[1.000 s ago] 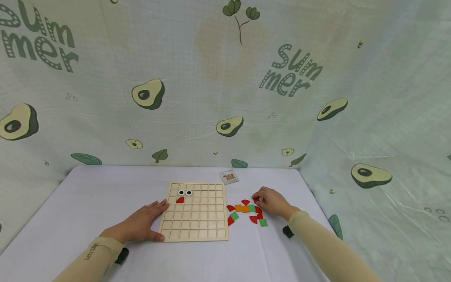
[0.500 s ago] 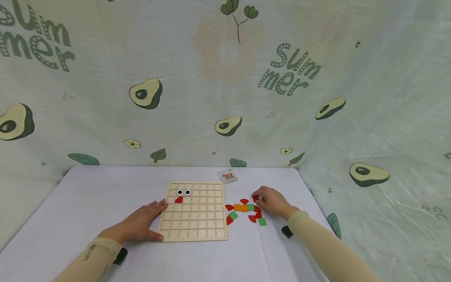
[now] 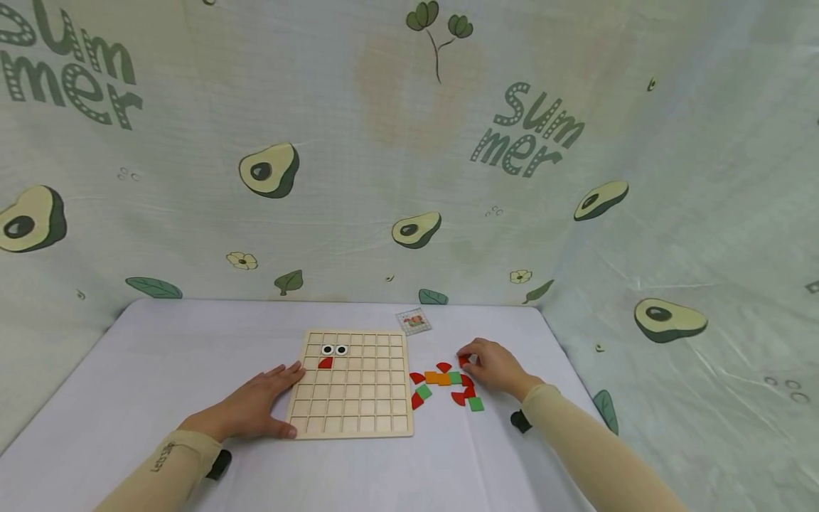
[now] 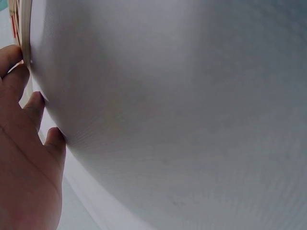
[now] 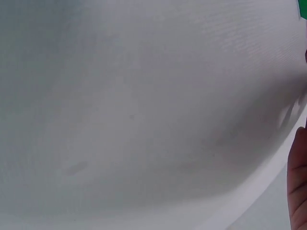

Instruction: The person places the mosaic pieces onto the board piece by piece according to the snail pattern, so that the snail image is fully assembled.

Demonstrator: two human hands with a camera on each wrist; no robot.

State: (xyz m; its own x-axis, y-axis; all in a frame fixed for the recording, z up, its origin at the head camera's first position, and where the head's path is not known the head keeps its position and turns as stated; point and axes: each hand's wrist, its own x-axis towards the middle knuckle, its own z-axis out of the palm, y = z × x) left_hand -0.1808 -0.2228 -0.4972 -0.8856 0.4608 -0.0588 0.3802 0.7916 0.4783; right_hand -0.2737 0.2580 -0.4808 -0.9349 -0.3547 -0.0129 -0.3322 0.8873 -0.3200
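A square wooden grid board (image 3: 365, 392) lies on the white table. Two eye tiles (image 3: 335, 350) sit side by side in its upper left cells, with a red quarter-circle tile (image 3: 325, 363) below them. Fingers extended, my left hand (image 3: 252, 405) rests against the board's left edge; the left wrist view shows its fingertips at the board's side (image 4: 25, 33). My right hand (image 3: 498, 366) pinches a red tile (image 3: 463, 361), partly hidden by the fingers, at the right of the loose tiles. Only a strip of that hand (image 5: 298, 182) shows in the right wrist view.
Right of the board lie loose red tiles (image 3: 443, 368), orange tiles (image 3: 438, 378) and green tiles (image 3: 476, 404), several in all. A small picture card (image 3: 414, 321) lies beyond the board's upper right corner. A patterned cloth (image 3: 345, 213) hangs behind the table.
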